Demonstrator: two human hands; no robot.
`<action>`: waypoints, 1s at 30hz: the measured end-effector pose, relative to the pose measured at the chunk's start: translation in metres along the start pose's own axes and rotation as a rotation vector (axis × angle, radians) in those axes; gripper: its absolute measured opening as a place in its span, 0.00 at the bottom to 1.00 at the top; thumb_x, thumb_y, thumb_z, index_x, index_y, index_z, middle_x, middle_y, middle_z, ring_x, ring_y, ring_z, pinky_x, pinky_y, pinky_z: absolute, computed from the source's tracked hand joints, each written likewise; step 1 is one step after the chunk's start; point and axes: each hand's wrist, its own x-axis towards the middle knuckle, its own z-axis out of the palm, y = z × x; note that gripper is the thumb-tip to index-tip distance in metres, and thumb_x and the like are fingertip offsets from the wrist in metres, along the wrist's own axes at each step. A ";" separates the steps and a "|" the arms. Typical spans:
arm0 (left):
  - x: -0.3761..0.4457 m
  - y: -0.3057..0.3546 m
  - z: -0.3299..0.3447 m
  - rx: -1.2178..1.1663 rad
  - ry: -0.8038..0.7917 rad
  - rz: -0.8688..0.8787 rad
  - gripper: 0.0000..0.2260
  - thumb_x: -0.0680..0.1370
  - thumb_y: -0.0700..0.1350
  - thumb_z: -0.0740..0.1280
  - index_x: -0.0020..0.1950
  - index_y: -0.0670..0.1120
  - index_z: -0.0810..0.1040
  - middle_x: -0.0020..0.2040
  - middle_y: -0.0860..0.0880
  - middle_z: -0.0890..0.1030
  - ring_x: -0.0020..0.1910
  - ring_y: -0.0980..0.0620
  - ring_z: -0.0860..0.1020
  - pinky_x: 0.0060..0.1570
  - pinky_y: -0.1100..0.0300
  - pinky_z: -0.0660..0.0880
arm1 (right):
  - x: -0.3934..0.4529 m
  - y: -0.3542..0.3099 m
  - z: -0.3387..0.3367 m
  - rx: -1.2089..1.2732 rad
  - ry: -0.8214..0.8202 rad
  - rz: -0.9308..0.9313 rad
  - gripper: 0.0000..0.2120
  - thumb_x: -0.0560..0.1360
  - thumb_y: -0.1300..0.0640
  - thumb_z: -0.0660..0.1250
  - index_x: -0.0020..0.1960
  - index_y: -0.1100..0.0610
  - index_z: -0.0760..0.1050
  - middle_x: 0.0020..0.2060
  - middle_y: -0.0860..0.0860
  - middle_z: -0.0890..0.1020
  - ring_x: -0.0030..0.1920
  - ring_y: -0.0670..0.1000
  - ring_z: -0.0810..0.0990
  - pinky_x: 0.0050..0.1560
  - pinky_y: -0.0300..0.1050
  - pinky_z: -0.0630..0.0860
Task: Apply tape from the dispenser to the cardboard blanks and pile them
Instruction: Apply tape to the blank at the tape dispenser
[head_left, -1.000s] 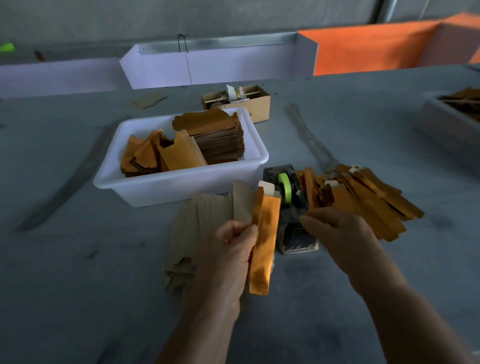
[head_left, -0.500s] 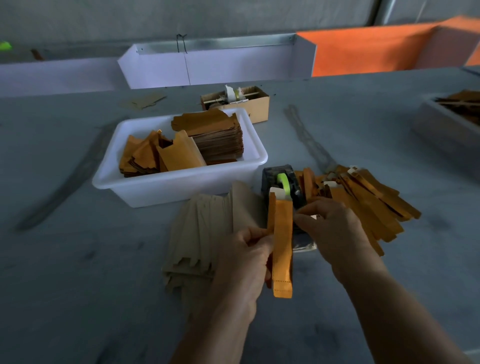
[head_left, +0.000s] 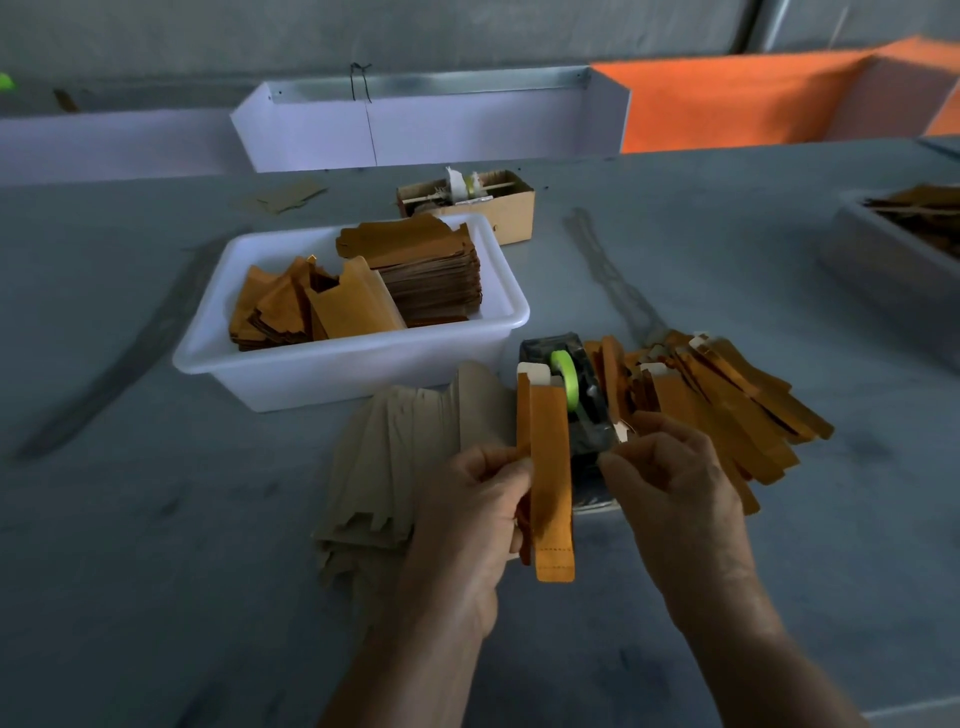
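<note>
The left hand (head_left: 470, 525) holds 1 folded orange cardboard blank (head_left: 550, 467) upright, thumb and fingers pinching its long edge near the middle. The blank stands just in front of the tape dispenser (head_left: 576, 400) with its green roll. The right hand (head_left: 670, 483) is curled beside the dispenser and seems to pinch a small pale bit of tape (head_left: 621, 432) between its fingertips, but it is too small to be sure. The blank looks thin, light and a bit bendy, so holding it at the middle edge keeps it from flopping. Tape is sticky and curls, so hold it by the tip only. The done pile (head_left: 727, 415) lies to the right, touching the dispenser
</note>
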 end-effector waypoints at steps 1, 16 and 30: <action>0.000 0.000 0.000 0.010 -0.003 0.014 0.06 0.78 0.41 0.66 0.41 0.45 0.78 0.25 0.53 0.74 0.19 0.60 0.67 0.21 0.68 0.65 | -0.001 0.001 0.001 0.005 0.002 -0.007 0.11 0.72 0.58 0.69 0.33 0.50 0.74 0.61 0.45 0.71 0.59 0.50 0.73 0.52 0.44 0.71; 0.014 0.002 0.014 0.225 -0.173 0.176 0.05 0.78 0.45 0.67 0.44 0.55 0.76 0.37 0.56 0.77 0.28 0.63 0.75 0.26 0.73 0.68 | -0.013 0.014 0.013 -0.018 0.134 -0.173 0.06 0.71 0.61 0.71 0.38 0.54 0.76 0.58 0.49 0.75 0.56 0.48 0.75 0.49 0.37 0.71; -0.001 0.010 0.007 0.017 -0.138 0.033 0.06 0.76 0.41 0.69 0.42 0.51 0.80 0.39 0.53 0.84 0.39 0.54 0.84 0.39 0.62 0.80 | -0.014 -0.011 -0.032 0.487 -0.129 0.018 0.01 0.70 0.57 0.67 0.40 0.53 0.77 0.35 0.51 0.80 0.38 0.48 0.79 0.38 0.42 0.74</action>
